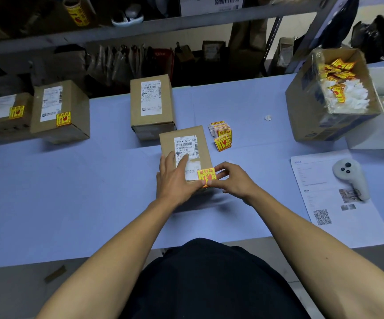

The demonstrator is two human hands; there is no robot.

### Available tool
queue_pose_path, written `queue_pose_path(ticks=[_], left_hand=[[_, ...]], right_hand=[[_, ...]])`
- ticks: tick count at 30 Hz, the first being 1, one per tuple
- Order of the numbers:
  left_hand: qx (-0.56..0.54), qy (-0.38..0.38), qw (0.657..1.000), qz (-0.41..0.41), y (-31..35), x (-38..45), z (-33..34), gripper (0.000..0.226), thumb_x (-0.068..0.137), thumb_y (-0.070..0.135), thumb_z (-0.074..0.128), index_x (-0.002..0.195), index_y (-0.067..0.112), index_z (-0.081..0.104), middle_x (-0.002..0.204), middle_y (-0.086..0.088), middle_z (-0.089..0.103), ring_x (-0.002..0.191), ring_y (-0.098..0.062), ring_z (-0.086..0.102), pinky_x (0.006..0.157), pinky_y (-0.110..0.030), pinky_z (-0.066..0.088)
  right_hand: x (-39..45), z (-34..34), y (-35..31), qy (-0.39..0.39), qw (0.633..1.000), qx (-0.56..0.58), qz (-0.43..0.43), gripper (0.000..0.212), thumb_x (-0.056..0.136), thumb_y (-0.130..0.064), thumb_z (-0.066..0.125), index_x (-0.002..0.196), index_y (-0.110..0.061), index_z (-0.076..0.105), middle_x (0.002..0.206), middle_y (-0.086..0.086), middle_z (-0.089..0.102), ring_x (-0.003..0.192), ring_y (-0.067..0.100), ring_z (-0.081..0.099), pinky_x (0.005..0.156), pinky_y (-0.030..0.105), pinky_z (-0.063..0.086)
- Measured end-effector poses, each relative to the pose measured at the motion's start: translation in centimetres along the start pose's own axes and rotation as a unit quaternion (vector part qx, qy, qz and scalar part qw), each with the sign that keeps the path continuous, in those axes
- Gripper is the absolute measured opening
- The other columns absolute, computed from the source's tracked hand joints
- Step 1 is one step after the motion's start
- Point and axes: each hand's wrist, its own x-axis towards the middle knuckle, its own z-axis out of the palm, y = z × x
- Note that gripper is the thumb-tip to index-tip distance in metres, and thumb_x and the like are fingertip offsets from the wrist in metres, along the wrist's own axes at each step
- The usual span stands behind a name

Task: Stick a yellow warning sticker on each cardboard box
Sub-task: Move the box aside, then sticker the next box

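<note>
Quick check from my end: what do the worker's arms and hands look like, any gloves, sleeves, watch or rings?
Both arms are bare from the bottom edge of the view to the fingertips: no sleeves show. The left hand and the right hand wear no gloves. No watch, band or ring shows on either wrist or on the visible fingers. Below the arms, a dark garment covers the body.

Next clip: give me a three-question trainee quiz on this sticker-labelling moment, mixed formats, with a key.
1. True or false: the two boxes at far left already carry yellow stickers.
2. Which hand pinches the yellow sticker at the near box? A left hand B right hand
3. Fill in: the stack of spare stickers lies to the ___ of the near box.

Key: 1 true; 2 B; 3 right.
</note>
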Motion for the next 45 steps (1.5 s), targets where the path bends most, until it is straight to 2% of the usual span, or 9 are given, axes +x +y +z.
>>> queue_pose_path(ticks=[8,13,16,20,24,28,33,40,45], left_hand=[[-0.005,0.009,1.0,0.005,0.1,0.1,-0.2,0.095,0.073,0.062,0.072,0.151,0.025,0.03,0.16,-0.006,0.013,0.149,-0.026,-0.002,0.119,-0.046,0.02],[-0.1,0.02,0.995,0.002,-0.6,0.2,-0.2,0.096,0.071,0.047,0.081,0.149,0.021,0.033,0.159,-0.008,0.012,0.148,-0.025,0.004,0.119,-0.038,0.018],[-0.175,0.068,0.981,-0.054,-1.1,0.2,-0.5,0.091,0.076,0.036,0.08,0.15,0.022,0.028,0.159,-0.007,0.014,0.147,-0.026,0.016,0.117,-0.036,0.023],[-0.32,0.051,0.927,-0.187,-2.0,0.8,-0.9,0.091,0.081,0.03,0.077,0.153,0.023,0.023,0.154,-0.005,0.034,0.137,-0.024,0.04,0.112,-0.043,0.038],[-0.415,0.038,0.882,-0.219,-2.4,1.1,-1.1,0.064,0.083,0.015,0.074,0.141,0.022,0.047,0.137,-0.005,0.058,0.119,-0.021,0.058,0.099,-0.043,0.051],[-0.453,0.02,0.862,-0.225,-2.2,1.4,-1.5,0.058,0.084,0.005,0.071,0.135,0.024,0.051,0.125,-0.006,0.064,0.112,-0.023,0.063,0.093,-0.043,0.055],[-0.451,0.019,0.864,-0.222,-2.3,1.4,-1.5,0.06,0.083,0.005,0.073,0.136,0.023,0.051,0.124,-0.006,0.064,0.113,-0.022,0.062,0.093,-0.045,0.055],[-0.446,0.03,0.865,-0.23,-2.0,0.4,-1.5,0.06,0.082,0.005,0.075,0.134,0.022,0.053,0.124,-0.005,0.064,0.113,-0.022,0.061,0.092,-0.045,0.056],[-0.451,0.037,0.862,-0.227,-2.2,-0.6,-2.2,0.06,0.081,0.005,0.076,0.133,0.022,0.053,0.121,-0.004,0.064,0.112,-0.021,0.062,0.093,-0.046,0.055]], right_hand=[[0.4,-0.3,0.4,-0.019,1.0,-0.021,-0.006,0.052,0.075,-0.031,0.084,0.117,-0.023,0.055,0.101,-0.003,0.064,0.093,0.014,0.064,0.078,0.032,0.056],[1.1,-0.3,0.4,-0.034,0.999,-0.008,0.015,0.068,0.078,-0.038,0.08,0.137,-0.028,0.048,0.122,0.0,0.06,0.109,0.019,0.059,0.092,0.042,0.054],[1.3,-0.1,-0.2,-0.023,0.997,0.064,0.044,0.061,0.089,-0.04,0.068,0.143,-0.027,0.044,0.131,0.005,0.056,0.117,0.024,0.056,0.093,0.042,0.053],[1.7,0.1,-1.1,-0.025,0.99,0.119,0.073,0.058,0.094,-0.038,0.061,0.146,-0.024,0.04,0.135,0.006,0.056,0.116,0.021,0.057,0.091,0.038,0.05],[2.0,0.3,-1.7,-0.046,0.986,0.139,0.084,0.059,0.096,-0.027,0.061,0.149,-0.023,0.036,0.131,0.006,0.06,0.1,0.014,0.066,0.085,0.037,0.049],[2.7,0.1,-1.8,-0.055,0.985,0.135,0.089,0.059,0.095,-0.022,0.061,0.149,-0.026,0.036,0.126,0.004,0.065,0.096,0.015,0.07,0.088,0.041,0.054],[2.9,-0.2,-2.0,-0.067,0.983,0.14,0.094,0.057,0.095,-0.018,0.061,0.147,-0.027,0.04,0.114,0.001,0.071,0.094,0.016,0.071,0.09,0.044,0.056],[2.0,-0.5,-2.4,-0.069,0.981,0.151,0.1,0.056,0.094,-0.013,0.062,0.145,-0.024,0.043,0.111,0.002,0.072,0.089,0.015,0.072,0.072,0.034,0.056],[1.1,-0.2,-2.8,-0.068,0.982,0.149,0.094,0.053,0.093,-0.013,0.063,0.142,-0.024,0.046,0.109,0.003,0.072,0.09,0.016,0.071,0.079,0.038,0.057]])
